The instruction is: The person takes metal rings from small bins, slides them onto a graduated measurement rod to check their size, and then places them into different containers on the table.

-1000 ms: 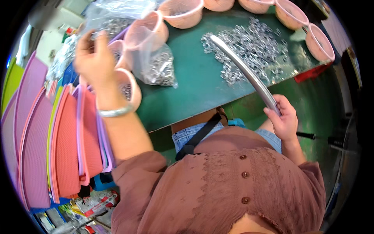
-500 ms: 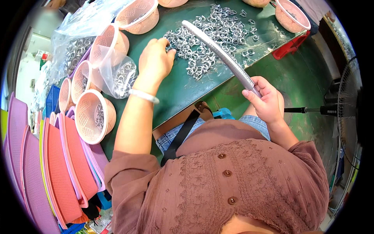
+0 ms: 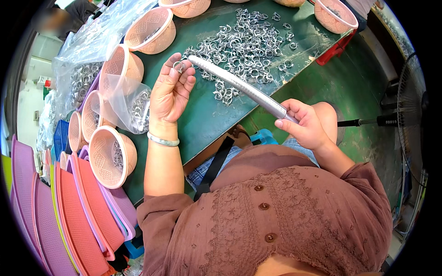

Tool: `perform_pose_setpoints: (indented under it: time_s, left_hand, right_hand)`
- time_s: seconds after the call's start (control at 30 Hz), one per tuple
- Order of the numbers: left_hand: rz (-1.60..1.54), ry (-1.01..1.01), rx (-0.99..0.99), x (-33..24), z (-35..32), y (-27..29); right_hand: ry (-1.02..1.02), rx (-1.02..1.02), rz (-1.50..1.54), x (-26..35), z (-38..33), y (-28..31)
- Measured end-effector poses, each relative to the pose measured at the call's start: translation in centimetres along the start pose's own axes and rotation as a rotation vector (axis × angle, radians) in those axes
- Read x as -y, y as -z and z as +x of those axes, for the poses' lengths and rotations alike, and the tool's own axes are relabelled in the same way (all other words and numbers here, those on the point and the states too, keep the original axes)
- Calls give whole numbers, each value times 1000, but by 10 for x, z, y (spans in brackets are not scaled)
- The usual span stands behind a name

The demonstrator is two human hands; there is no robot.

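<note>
My left hand (image 3: 168, 97) is raised palm up over the table's near side, pinching a silver ring (image 3: 178, 67) between thumb and fingertips. In my right hand (image 3: 305, 123) is a tapered silver ring mandrel (image 3: 239, 84), gripped by its thick end. The mandrel slants up to the left, and its thin tip is close beside the held ring; whether they touch I cannot tell. Beyond the mandrel, a loose pile of silver rings (image 3: 248, 48) covers the middle of the green table (image 3: 202, 120).
Peach plastic baskets (image 3: 152, 32) line the table's left and far sides, several with rings inside. A clear bag of rings (image 3: 138, 108) leans among them. Stacked pink and purple baskets (image 3: 83, 207) stand at lower left. A fan (image 3: 412, 115) is at right.
My left hand has lifted from the pile's edge and turned palm up with a ring in its fingers. The mandrel has shifted left and down, its tip now near that ring.
</note>
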State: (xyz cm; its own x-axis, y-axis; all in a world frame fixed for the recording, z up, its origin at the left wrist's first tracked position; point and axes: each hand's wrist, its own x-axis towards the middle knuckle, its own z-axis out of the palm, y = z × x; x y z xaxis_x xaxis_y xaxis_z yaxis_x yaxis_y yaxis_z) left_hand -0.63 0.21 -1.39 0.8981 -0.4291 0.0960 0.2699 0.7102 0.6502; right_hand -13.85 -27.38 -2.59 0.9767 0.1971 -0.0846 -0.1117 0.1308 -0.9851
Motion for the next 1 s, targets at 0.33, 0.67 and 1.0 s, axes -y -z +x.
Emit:
perform_pose_setpoints:
  time_s: [0.33,0.67,1.0]
  left_hand:
    - [374,18,98,1,-6,-11]
    - [270,11,181,2,-9,-4]
    - [271,-3,172,4,-13,-10]
  right_hand:
    - [36,9,-247,1,3,-9]
    - [249,-90,-445,-4,6,-17]
    - [379,-163,-563,-11,2,-16]
